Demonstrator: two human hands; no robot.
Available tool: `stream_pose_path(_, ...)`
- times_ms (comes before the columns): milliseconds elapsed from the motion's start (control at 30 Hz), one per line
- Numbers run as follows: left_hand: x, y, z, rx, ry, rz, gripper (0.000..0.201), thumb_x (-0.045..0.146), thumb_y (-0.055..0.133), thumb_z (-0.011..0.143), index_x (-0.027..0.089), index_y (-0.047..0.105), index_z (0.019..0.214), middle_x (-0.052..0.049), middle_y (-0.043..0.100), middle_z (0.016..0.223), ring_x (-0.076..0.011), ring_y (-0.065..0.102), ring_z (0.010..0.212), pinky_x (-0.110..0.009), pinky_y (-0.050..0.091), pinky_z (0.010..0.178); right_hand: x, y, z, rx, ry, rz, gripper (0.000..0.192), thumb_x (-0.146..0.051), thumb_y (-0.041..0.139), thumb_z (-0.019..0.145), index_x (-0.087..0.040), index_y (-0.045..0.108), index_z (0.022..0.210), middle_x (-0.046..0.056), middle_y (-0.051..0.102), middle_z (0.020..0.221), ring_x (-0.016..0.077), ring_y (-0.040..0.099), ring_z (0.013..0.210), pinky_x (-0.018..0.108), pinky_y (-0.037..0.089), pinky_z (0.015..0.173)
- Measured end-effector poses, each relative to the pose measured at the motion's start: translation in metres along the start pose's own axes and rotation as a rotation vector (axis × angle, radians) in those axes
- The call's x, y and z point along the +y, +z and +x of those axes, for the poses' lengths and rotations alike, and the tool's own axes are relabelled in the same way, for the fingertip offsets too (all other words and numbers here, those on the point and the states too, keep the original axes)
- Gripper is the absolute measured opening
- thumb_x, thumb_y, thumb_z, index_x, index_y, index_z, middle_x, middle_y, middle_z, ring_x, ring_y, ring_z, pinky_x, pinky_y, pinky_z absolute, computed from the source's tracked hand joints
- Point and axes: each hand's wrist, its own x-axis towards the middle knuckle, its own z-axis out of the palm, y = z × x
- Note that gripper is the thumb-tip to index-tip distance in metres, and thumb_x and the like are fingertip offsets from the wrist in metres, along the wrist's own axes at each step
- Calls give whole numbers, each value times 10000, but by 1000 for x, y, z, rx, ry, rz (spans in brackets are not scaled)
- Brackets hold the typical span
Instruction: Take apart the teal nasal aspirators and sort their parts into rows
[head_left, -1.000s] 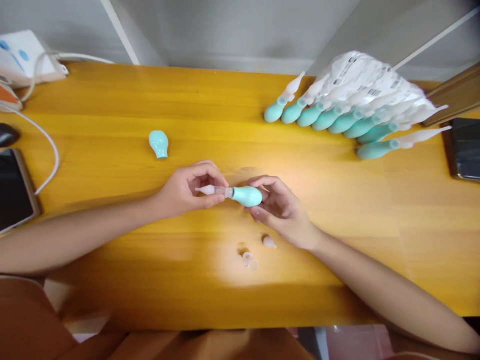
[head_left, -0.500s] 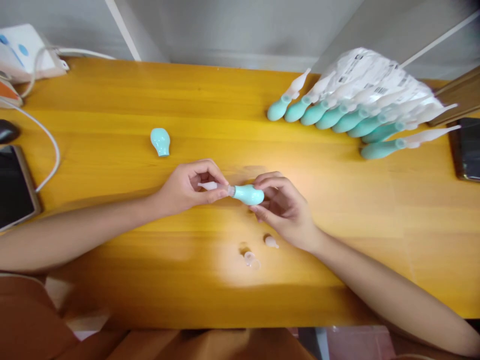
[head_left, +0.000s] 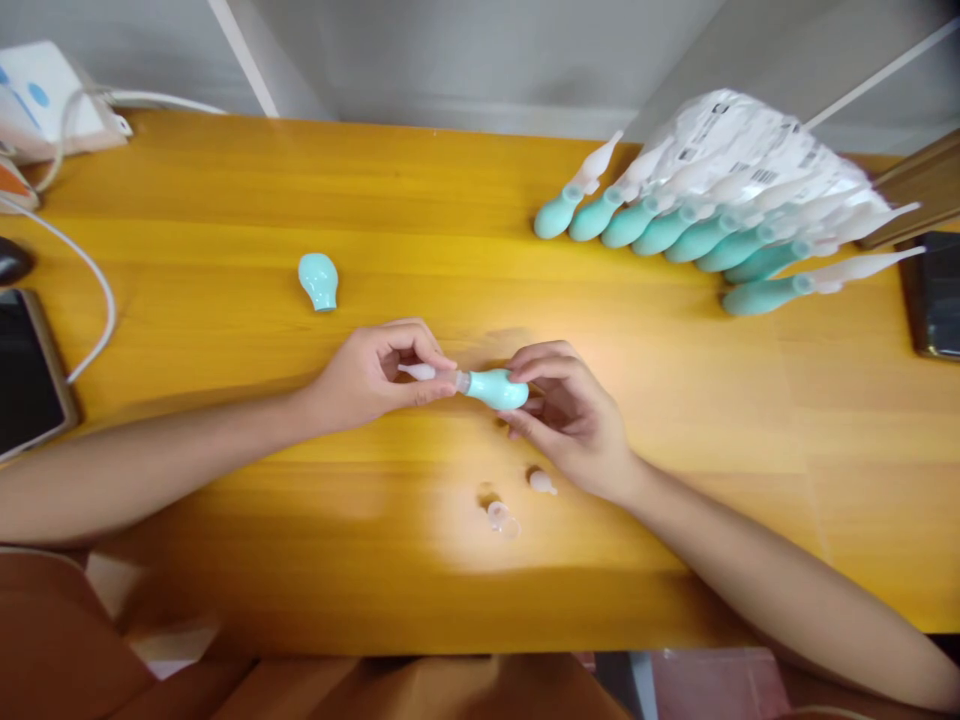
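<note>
Over the middle of the yellow wooden table (head_left: pixel 225 200), both hands hold one small aspirator. My right hand (head_left: pixel 574 420) grips its teal rubber bulb (head_left: pixel 496 388). My left hand (head_left: pixel 375 378) pinches the clear tapered nozzle (head_left: pixel 424 373) that joins the bulb's neck. A loose teal bulb (head_left: pixel 319 280) lies to the upper left of my left hand. Two small clear plastic parts, one a little tip (head_left: pixel 541 484) and the other a cap (head_left: pixel 501 519), lie on the table just below my right hand.
A row of several assembled teal aspirators (head_left: pixel 675 235) lies at the back right, against a heap of white plastic bags (head_left: pixel 742 150). A phone (head_left: pixel 26 370), a white cable (head_left: pixel 90 290) and a white box (head_left: pixel 41 100) are at the left. A dark device (head_left: pixel 934 290) sits at the right edge.
My right hand's fingers have closed further over the bulb and turned it slightly. The left hand keeps its pinch on the nozzle. The view has shifted a little.
</note>
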Motion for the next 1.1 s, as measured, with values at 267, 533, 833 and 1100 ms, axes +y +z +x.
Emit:
stream_pose_path(267, -2, -1, -1, 2, 59, 56, 227, 375, 944, 923, 201, 799, 936, -40, 780, 995, -157, 786, 877, -264, 656, 763, 1, -2, -1, -9, 61, 36, 326, -257, 885, 981, -285, 720, 1261, 94, 608, 1288, 234, 754, 1053, 318, 739, 653)
stream_pose_path(533, 4, -2, -3, -20, 61, 97, 226, 362, 926, 934, 221, 761, 871, -33, 713, 945, -187, 786, 870, -299, 673, 751, -1, -1, 0, -15, 91, 89, 295, -283, 882, 999, -264, 734, 1255, 81, 645, 1264, 198, 792, 967, 309, 749, 675)
stream_pose_path(833, 3, -1, -5, 3, 136, 232, 197, 349, 896, 955, 210, 774, 888, -37, 734, 927, -168, 761, 845, -273, 635, 720, 1, -3, -2, -21, 136, 109, 366, -346, 919, 978, -236, 755, 1287, 48, 767, 1039, 198, 825, 856, 328, 748, 678)
stream_pose_path(1100, 4, -3, -5, 12, 182, 286, 179, 350, 909, 949, 227, 792, 892, -31, 763, 915, -166, 758, 824, -286, 619, 728, -1, -3, -3, -44, 132, 98, 354, -306, 890, 1007, -216, 748, 1318, 49, 847, 992, 188, 843, 822, 304, 720, 689)
